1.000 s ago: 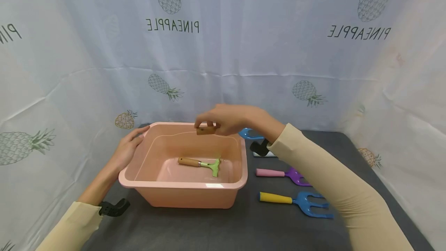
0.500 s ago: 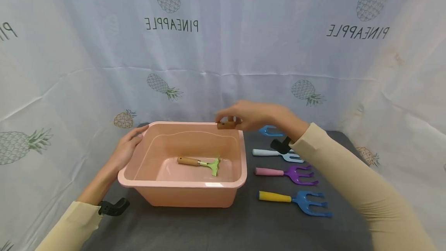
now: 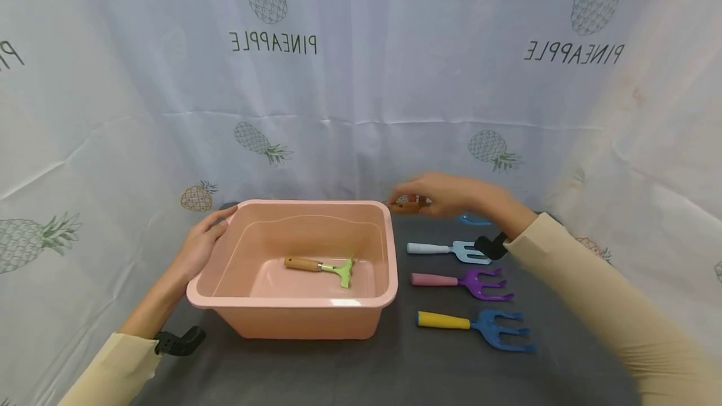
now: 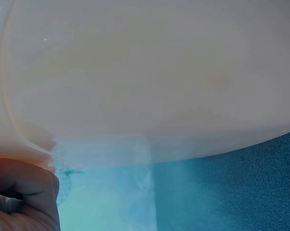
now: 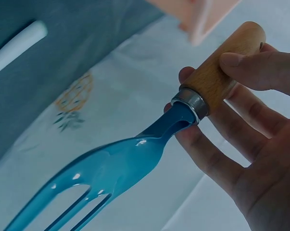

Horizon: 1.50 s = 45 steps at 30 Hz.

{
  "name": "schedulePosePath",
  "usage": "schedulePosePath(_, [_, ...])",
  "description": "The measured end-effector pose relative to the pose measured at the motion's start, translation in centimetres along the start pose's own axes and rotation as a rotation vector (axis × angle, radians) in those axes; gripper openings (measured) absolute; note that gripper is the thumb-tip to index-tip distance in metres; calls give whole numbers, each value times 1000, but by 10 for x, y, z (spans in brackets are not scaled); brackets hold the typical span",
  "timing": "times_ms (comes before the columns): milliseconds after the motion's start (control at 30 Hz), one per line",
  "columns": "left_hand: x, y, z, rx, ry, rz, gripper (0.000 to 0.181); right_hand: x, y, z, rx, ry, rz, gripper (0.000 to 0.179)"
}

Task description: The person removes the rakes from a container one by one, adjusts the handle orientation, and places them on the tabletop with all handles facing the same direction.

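My left hand (image 3: 200,244) grips the left rim of a pink plastic basin (image 3: 293,301). In the left wrist view, the basin's pale wall (image 4: 135,86) fills much of the frame, with curled fingers (image 4: 27,185) at its edge. Inside the basin lies a small green-headed garden rake (image 3: 304,264) with a wooden handle. Past the basin's far right corner, my right hand (image 3: 451,193) holds a blue garden hand fork (image 5: 120,161) by its wooden handle, thumb on one side and fingers on the other. Its tines point right in the head view.
To the basin's right, three hand forks lie in a column on the dark tabletop (image 3: 361,374): a white-handled one (image 3: 429,249), a purple one with pink handle (image 3: 479,284) and a blue one with yellow handle (image 3: 445,321). A pineapple-print curtain (image 3: 361,80) hangs behind.
My right hand has carried the wooden-handled hand fork rightward, from over the basin to beyond its right rim, uncovering the white-handled fork. My left hand stays on the rim.
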State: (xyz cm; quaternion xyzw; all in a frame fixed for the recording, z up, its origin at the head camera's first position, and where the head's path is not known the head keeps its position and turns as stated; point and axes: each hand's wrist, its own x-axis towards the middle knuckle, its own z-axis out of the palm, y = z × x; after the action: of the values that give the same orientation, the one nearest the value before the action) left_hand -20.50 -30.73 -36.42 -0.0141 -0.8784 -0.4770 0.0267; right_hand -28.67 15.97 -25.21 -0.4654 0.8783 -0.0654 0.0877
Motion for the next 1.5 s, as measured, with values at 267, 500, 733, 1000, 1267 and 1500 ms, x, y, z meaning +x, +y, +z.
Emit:
schedulePosePath(267, [1, 1, -1, -11, -8, 2, 55, -33, 33, 11, -8, 31, 11, 54])
schedulePosePath(500, [0, 1, -2, 6, 2, -3, 55, -63, 60, 26, 8, 62, 36, 54])
schedulePosePath(733, [0, -1, -1, -5, -13, -10, 55, -86, 85, 39, 7, 84, 60, 53])
schedulePosePath(1000, [-1, 0, -1, -15, -21, -12, 56, -109, 103, 50, -7, 120, 53, 52])
schedulePosePath(1267, [1, 1, -1, -26, -8, -7, 56, -132, 121, 60, -30, 156, 114, 50])
schedulePosePath(1500, [1, 1, 0, -25, -15, -15, 56, -146, 144, 81, -34, 163, 140, 51])
